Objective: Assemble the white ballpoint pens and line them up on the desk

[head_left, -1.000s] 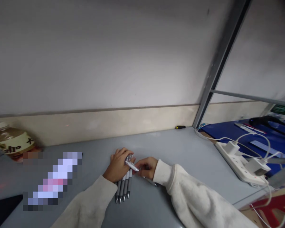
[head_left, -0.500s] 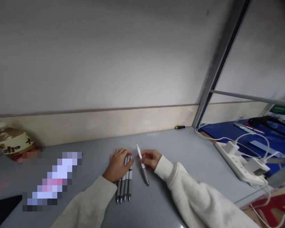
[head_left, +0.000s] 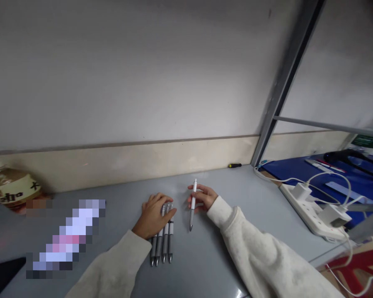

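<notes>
Several grey-and-white click pens (head_left: pixel 170 244) lie side by side on the grey desk, their metal tips toward me. Over their upper ends rests my left hand (head_left: pixel 153 213), thumb apart from the fingers and lying across the pens on the right. It covers part of the row, and a small gap shows in the middle of the pens. To the right, my right hand (head_left: pixel 205 198) grips another white pen (head_left: pixel 193 201) between thumb and fingers. This pen stands nearly upright in view, grey grip and metal tip down, apart from the row.
A white power strip (head_left: pixel 307 211) with plugged-in chargers and cables lies at the right, beside a blue surface (head_left: pixel 282 167). A small black-and-yellow tool (head_left: pixel 235 165) lies by the wall. At the left are a labelled jar (head_left: pixel 12 184) and a blurred-out object (head_left: pixel 71 236).
My right hand has moved slightly right and up with its pen, turning it from leaning left to nearly upright. My left hand stays on the row, where the pens have spread slightly.
</notes>
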`<state>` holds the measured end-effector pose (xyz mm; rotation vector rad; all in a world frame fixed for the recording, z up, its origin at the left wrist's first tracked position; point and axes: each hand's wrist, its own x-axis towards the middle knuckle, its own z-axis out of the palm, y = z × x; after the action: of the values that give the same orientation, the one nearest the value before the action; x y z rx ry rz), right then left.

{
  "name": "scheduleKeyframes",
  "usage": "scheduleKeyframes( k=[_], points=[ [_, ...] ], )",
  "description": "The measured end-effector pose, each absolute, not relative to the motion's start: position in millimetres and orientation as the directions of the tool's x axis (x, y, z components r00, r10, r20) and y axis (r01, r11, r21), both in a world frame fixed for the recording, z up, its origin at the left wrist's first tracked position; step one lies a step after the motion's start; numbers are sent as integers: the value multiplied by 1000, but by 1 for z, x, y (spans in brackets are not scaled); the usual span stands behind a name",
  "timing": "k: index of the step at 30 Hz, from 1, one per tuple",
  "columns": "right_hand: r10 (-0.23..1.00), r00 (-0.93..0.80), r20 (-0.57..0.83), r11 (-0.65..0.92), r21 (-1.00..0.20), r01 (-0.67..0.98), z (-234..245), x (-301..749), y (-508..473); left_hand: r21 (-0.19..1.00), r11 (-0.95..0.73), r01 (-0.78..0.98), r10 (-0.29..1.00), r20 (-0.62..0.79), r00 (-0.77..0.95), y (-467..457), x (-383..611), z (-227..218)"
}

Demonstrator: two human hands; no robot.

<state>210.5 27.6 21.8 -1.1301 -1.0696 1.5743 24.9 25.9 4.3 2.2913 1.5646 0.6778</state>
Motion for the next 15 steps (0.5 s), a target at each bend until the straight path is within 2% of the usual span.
scheduleKeyframes(
  k=[8, 15],
  points=[
    [969, -135, -208, -226, -965, -136, 26, 211, 26, 466, -356, 810, 934, 193, 300, 30, 25, 2],
    [981, -82, -174, -186, -967, -172, 25, 214, 29, 488, -357, 796, 934, 203, 295, 30, 23, 2]
  ],
)
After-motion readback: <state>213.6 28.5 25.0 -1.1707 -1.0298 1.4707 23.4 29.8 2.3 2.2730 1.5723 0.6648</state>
